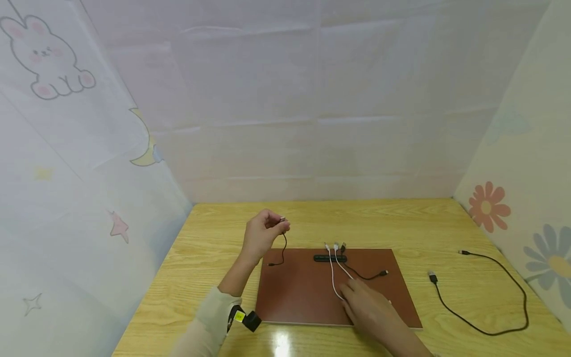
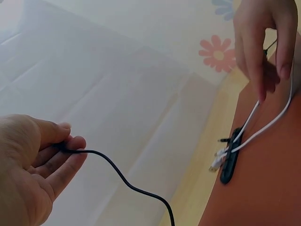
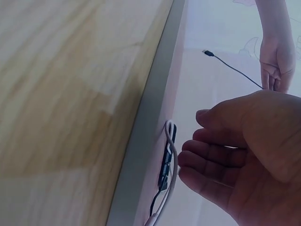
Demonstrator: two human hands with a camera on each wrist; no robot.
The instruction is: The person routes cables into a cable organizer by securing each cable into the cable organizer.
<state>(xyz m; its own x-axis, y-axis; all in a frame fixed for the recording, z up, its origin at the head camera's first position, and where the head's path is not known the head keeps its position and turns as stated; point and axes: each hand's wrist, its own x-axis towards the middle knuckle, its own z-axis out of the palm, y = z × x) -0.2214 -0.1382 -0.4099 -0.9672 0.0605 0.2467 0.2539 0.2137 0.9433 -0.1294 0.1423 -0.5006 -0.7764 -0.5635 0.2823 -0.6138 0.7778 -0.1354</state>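
My left hand (image 1: 260,235) is raised over the back left of the brown board, pinching a short black cable (image 2: 127,182) near one end. Its other end dangles, with a small plug (image 1: 271,265). My right hand (image 1: 370,310) is low over the board's front right, its fingers loosely bent and nothing between thumb and fingers in the right wrist view. White cable strands (image 1: 332,277) run from the dark cable holder (image 2: 229,165) to right beside the right fingertips. Plug ends (image 2: 218,160) stick out at the holder's far side.
The brown board (image 1: 299,292) lies on a wood-grain table (image 1: 209,238). Another black cable (image 1: 366,277) leads from the holder to a plug at the right. A longer black cable (image 1: 526,307) curves across the table's right side. Fabric walls (image 1: 312,148) enclose the table.
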